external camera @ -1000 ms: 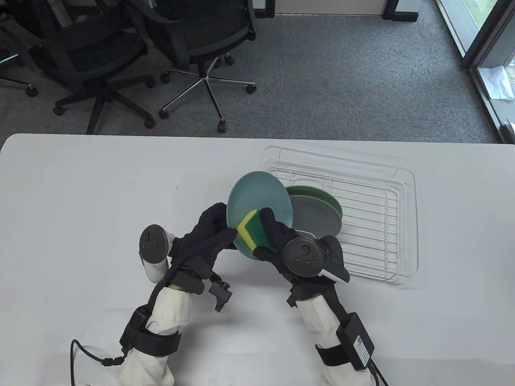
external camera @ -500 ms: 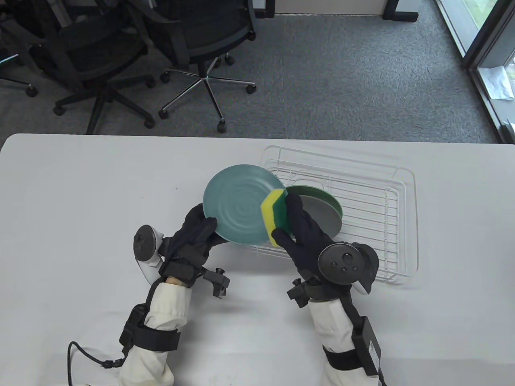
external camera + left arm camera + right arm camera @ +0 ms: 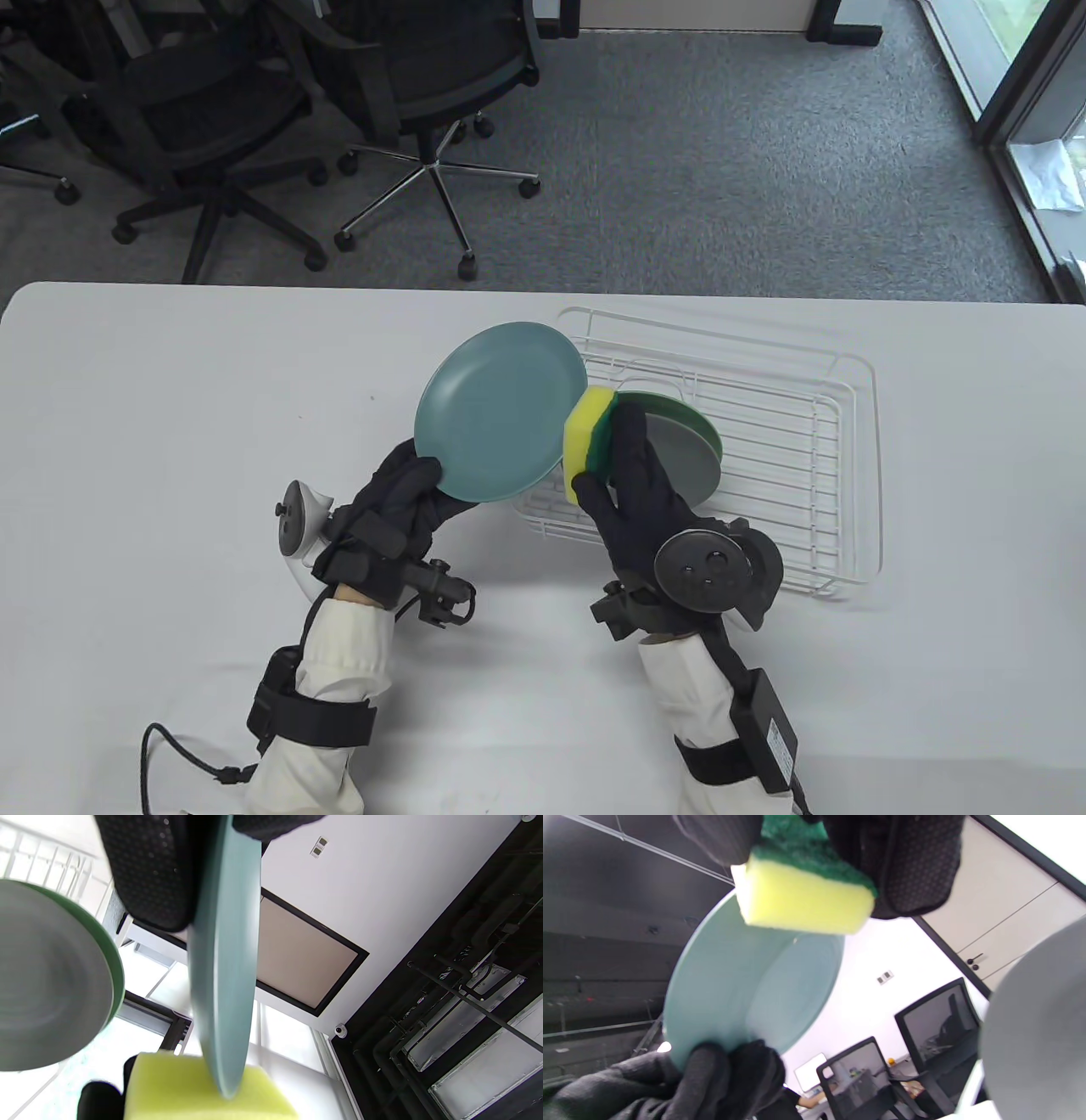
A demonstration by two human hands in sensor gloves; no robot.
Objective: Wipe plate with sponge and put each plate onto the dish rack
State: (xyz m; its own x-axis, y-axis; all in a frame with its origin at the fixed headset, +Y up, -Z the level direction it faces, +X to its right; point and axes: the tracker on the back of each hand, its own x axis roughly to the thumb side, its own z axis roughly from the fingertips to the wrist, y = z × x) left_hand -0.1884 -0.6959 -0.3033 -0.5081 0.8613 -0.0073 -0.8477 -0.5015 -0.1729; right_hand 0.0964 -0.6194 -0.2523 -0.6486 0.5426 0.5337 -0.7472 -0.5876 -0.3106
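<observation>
My left hand grips the lower rim of a teal plate, held tilted above the table at the rack's left edge. In the left wrist view that teal plate shows edge-on between my fingers. My right hand holds a yellow-and-green sponge at the plate's right rim; the sponge shows close up in the right wrist view, above the teal plate. A grey plate and a green plate behind it stand in the white wire dish rack.
The white table spreads to the left and front. The rack's right half holds no dishes. Office chairs stand on the carpet beyond the table's far edge. A cable trails from my left forearm.
The teal plate has turned from near edge-on to facing the camera and shifted left and up. My right hand has slid the sponge from the plate's lower face to its right rim.
</observation>
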